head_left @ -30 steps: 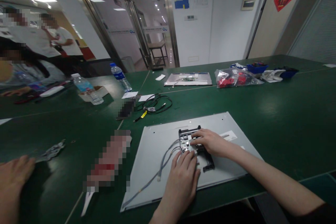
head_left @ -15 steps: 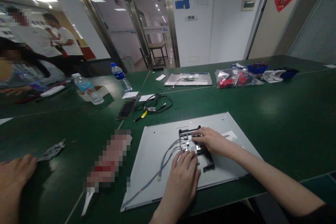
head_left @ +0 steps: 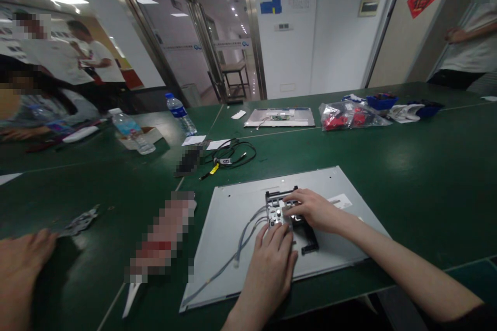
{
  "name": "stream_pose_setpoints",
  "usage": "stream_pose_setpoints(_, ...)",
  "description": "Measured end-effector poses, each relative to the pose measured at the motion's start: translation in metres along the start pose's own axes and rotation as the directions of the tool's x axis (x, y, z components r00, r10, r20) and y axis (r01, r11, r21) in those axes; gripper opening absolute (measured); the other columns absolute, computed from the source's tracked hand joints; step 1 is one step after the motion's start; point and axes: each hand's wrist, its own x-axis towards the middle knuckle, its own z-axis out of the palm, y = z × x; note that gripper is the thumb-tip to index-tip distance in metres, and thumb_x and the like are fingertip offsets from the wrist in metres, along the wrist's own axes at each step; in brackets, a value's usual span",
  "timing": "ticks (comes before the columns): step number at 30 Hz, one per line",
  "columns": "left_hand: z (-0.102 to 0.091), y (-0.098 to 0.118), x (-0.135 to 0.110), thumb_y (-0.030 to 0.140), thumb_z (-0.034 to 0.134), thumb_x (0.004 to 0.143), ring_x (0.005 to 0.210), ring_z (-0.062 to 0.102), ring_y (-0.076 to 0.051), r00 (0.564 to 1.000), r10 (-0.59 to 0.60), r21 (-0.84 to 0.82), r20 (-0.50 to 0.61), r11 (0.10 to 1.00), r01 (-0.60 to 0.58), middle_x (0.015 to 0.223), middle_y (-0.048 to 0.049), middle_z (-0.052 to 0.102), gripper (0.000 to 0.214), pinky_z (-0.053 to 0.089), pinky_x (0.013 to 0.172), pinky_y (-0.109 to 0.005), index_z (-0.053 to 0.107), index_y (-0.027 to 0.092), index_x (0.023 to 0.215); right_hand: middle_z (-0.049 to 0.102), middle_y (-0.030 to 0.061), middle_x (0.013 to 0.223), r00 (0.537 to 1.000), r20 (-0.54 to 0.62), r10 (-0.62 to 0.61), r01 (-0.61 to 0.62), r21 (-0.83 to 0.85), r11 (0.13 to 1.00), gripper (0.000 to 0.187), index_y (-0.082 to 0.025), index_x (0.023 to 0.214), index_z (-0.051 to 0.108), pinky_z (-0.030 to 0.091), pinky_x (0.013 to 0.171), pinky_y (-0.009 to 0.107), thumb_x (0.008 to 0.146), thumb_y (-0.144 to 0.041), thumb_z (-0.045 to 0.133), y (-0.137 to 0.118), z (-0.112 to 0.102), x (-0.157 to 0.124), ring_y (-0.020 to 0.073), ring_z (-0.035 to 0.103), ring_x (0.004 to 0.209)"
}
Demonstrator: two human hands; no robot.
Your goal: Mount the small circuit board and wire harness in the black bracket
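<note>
A grey metal panel (head_left: 337, 186) lies flat on the green table in front of me. Near its middle sits a black bracket (head_left: 308, 240) with a small circuit board (head_left: 275, 212), and grey cables (head_left: 244, 232) run from the board toward the panel's near left corner. My left hand (head_left: 269, 266) rests palm down on the panel, fingers stretched to the near edge of the board. My right hand (head_left: 312, 209) lies over the bracket with its fingertips pressed on the board.
Another person's hand (head_left: 19, 264) rests on the table at the far left. Black cables (head_left: 229, 155), two water bottles (head_left: 130, 132), a second panel (head_left: 279, 116), a bag of red parts (head_left: 345, 114) and a blue tray (head_left: 380, 99) lie farther back. People stand left and right.
My hands have barely moved on the board. A person has come into view at the top right corner.
</note>
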Motion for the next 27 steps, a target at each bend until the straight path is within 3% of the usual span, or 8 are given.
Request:
stream_pose_setpoints(11, -0.0005, -0.0002, 0.0000, 0.023, 0.050, 0.092, 0.121, 0.051, -0.027, 1.000, 0.006, 0.005, 0.006, 1.000, -0.006, 0.129, -0.0072, 0.058, 0.029, 0.032, 0.110, -0.053, 0.058, 0.021, 0.119, 0.060, 0.0054, 0.126, 0.999, 0.026, 0.020, -0.020, -0.002, 1.000, 0.042, -0.026, 0.110, 0.070, 0.043, 0.096, 0.038, 0.080, 0.001, 0.056, 0.0027, 0.0057, -0.0003, 0.0223, 0.053, 0.113)
stream_pose_setpoints(27, -0.0006, -0.0006, -0.0013, 0.022, 0.051, 0.091, 0.120, 0.052, -0.027, 1.000, 0.015, 0.003, -0.009, 1.000, -0.015, 0.128, -0.0068, 0.058, 0.029, 0.033, 0.109, -0.053, 0.058, 0.021, 0.119, 0.061, 0.0068, 0.124, 0.996, 0.016, 0.089, -0.088, -0.046, 0.995, 0.040, -0.024, 0.115, 0.068, 0.045, 0.094, 0.039, 0.085, -0.003, 0.053, 0.0087, 0.0099, -0.0019, 0.0233, 0.054, 0.109)
